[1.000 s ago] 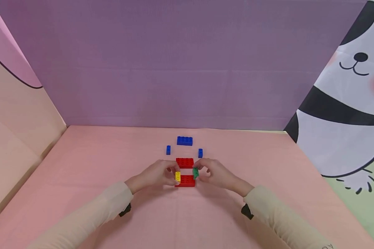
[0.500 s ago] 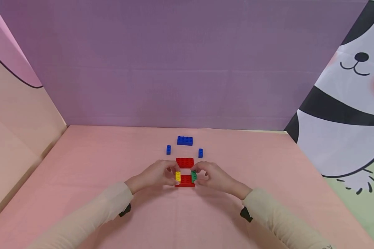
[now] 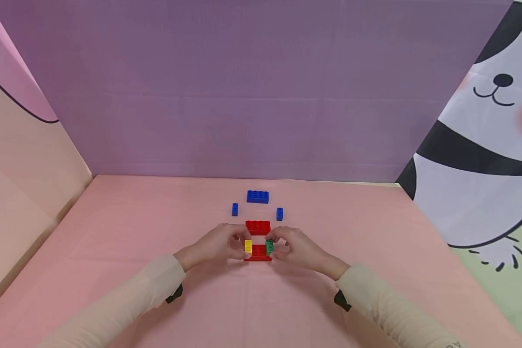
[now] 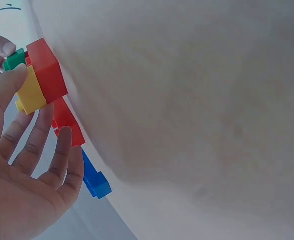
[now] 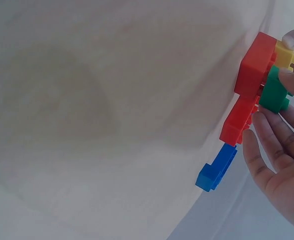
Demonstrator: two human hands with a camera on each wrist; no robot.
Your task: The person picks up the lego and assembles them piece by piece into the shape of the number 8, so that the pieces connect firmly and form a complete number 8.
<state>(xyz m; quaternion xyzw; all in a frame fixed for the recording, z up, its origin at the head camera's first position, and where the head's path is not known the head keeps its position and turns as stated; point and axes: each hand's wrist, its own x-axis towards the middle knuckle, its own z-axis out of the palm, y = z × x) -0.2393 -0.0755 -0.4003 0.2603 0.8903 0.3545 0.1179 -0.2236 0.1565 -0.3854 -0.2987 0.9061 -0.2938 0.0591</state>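
Observation:
My left hand pinches a small yellow brick between thumb and fingers, on the left end of the nearer red brick. On that brick's right end is a small green brick, pinched by my right hand. The right wrist view shows the green brick right over the red brick's studs, with a slim gap. In the left wrist view the yellow brick sits flush against the red one. Just beyond lies a second red brick.
Farther back on the pink tabletop lie a large blue brick, a small blue brick at left and another small blue brick at right. A purple panel rises behind the table.
My right hand has brought the green brick slightly left and straightened it over the nearer red brick's right end. The left hand has stayed on the yellow brick.

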